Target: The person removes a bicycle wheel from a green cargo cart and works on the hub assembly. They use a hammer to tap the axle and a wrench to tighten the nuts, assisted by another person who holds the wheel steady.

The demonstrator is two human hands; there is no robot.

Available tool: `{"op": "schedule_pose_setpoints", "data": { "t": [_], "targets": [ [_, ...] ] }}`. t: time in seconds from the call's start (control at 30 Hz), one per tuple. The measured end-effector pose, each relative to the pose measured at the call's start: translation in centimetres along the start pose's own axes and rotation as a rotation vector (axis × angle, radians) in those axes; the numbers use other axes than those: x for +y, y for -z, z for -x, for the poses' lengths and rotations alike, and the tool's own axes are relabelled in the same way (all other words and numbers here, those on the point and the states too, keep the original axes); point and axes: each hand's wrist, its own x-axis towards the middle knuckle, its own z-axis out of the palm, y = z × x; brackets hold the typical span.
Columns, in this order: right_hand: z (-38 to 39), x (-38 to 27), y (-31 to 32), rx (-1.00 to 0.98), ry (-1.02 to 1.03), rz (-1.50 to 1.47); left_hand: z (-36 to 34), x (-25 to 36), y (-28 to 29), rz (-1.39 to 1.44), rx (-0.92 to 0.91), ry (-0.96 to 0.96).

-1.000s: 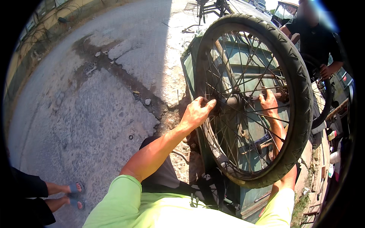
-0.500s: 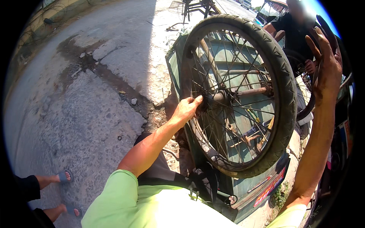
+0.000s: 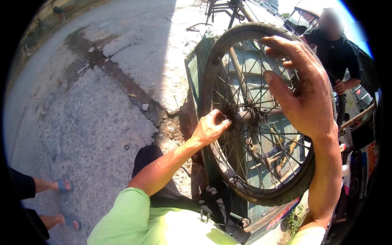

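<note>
A spoked wheel with a black tyre stands tilted before me, its rim greyish and worn. My left hand pinches at the axle end beside the wheel's hub; the fingertips cover the exact spot. Over the right side of the wheel hovers my right hand, open, thumb apart and fingers curved, with dark smudges on the skin. It hides part of the tyre and spokes, and whether it touches the tyre I cannot tell.
Behind the wheel is a green metal surface with several tools on it. A person in black is at the far right, a hand on a dark object. Another person's sandalled feet are at left. A metal frame stands beyond on cracked concrete.
My right hand has come from the far right, inward over the wheel. The wheel and my left hand appear slightly lower and further right in view.
</note>
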Motion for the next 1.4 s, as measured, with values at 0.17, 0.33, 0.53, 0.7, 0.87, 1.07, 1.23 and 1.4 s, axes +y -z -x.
{"op": "schedule_pose_setpoints", "data": {
  "t": [0.17, 0.33, 0.53, 0.7, 0.87, 1.07, 1.23, 1.4],
  "targets": [
    [0.2, 0.5, 0.7, -0.073, -0.030, 0.035, 0.6, -1.0, -0.5, -0.336, 0.152, -0.578],
    [-0.7, 1.6, 1.0, -0.082, -0.011, 0.028, -0.9, -1.5, -0.4, -0.047, 0.056, 0.031],
    [-1.9, 2.0, 0.8, -0.142, -0.087, 0.068, -0.2, -1.5, -0.3, -0.314, 0.091, -0.413],
    [-2.5, 3.1, 0.6, -0.165, -0.091, 0.056, -0.7, -1.0, 0.1, 0.013, -0.038, 0.079],
    [-2.7, 4.0, 0.0, -0.189, -0.055, 0.086, -1.3, -2.9, -0.7, -0.076, -0.061, -0.101],
    [-3.0, 3.4, 0.1, -0.203, -0.062, 0.104, -2.1, -2.4, 1.6, -0.544, -0.160, -0.452],
    [-3.0, 3.3, 0.2, -0.254, -0.093, 0.086, -2.4, -2.1, 1.4, -0.180, -0.198, -0.106],
    [-2.2, 2.9, 0.9, -0.376, -0.011, 0.109, -2.8, -0.6, 0.9, 0.123, -0.311, 0.342]
  ]
}}
